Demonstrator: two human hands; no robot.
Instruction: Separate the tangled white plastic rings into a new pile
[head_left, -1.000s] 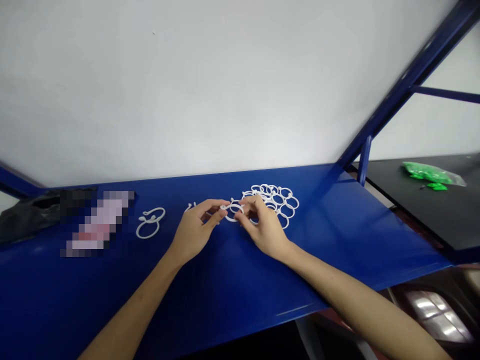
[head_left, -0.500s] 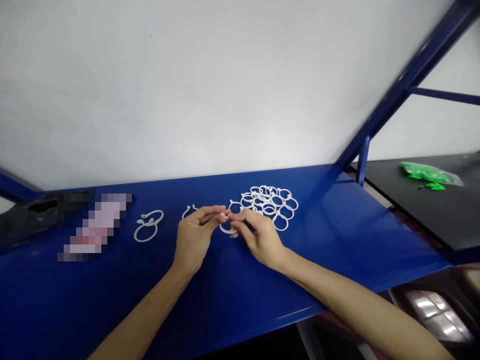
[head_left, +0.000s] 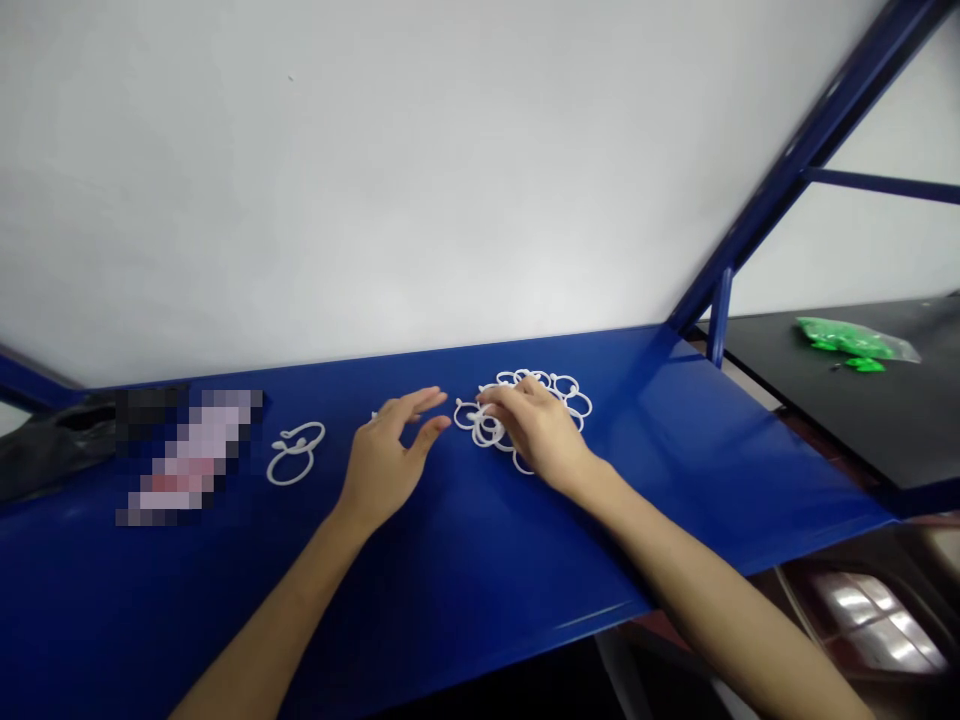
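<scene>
My left hand (head_left: 386, 455) hovers over the blue tabletop with thumb and fingers apart and nothing between them. Partly hidden behind it is a white curtain ring (head_left: 374, 415). My right hand (head_left: 544, 430) reaches into the pile of white curtain rings (head_left: 577, 405), fingers bent down and closed at a white ring (head_left: 487, 430) on the pile's left side. The hand covers much of the pile, and its grip is partly hidden. Further left, two open rings with ball ends (head_left: 292, 465) lie overlapping on the table.
A pixelated pinkish packet (head_left: 206, 440) and a black bag (head_left: 45, 450) lie on the left of the blue table (head_left: 480, 600). Blue metal bars (head_left: 720, 310) rise at the right. Beyond them, a clear bag of green pieces (head_left: 855, 340) rests on a black table.
My hands have parted from the ring they held together. The left has opened; the right has moved a little right, onto the pile. The view has shifted slightly.
</scene>
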